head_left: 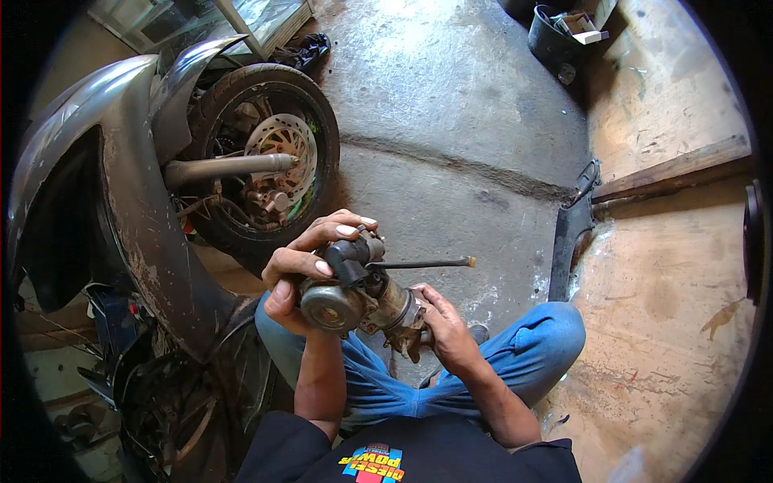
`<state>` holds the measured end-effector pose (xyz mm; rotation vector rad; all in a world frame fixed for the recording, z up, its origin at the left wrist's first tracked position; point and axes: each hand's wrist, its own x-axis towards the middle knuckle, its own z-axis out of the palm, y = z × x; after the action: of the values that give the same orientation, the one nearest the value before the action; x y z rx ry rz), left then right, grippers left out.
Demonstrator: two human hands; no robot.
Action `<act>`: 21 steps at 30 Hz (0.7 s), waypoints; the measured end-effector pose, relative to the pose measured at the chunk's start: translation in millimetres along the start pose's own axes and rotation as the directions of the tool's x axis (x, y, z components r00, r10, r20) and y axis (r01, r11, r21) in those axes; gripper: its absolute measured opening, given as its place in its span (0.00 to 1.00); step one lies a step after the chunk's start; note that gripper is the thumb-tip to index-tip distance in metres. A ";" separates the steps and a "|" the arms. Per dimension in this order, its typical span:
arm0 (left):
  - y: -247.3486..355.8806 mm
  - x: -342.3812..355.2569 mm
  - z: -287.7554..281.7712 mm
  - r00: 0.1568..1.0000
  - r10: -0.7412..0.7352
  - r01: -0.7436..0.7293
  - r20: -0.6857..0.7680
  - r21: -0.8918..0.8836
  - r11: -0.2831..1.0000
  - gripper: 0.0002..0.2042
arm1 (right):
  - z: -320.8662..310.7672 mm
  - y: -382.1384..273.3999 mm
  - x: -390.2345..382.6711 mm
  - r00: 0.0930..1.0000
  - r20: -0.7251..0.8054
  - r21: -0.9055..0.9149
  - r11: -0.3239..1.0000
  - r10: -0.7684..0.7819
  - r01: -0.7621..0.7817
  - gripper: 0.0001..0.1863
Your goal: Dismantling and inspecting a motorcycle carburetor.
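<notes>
Engine part [369,302], grimy, apparently mostly assembled and apart from the motorbike [138,201], with any remaining work hard to judge, sits above a person's jeans [527,342], left hand [302,262] curled round its upper side, right hand [451,334] gripping its lower right end, while a dark bucket [550,50] farther off holds a cardboard box [580,26].

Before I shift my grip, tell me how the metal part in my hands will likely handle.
The metal part probably feels heavy for its size, since its body looks like dense metal. Its round cap and jutting, uneven outline suggest it could rock or tip if set down. The thin dark tube looks fairly stiff, sticking out without drooping.
</notes>
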<state>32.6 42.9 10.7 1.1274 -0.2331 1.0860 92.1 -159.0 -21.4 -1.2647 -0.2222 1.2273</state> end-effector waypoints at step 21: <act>5.1 -5.0 -2.3 0.997 0.037 -0.042 0.064 0.069 0.997 0.21 | 12.5 -26.7 -25.8 0.987 0.029 0.320 0.934 0.158 -0.159 0.20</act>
<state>25.2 41.9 9.5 1.2257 -0.2690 1.1023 87.9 -166.9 16.7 -1.0097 0.0797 1.3418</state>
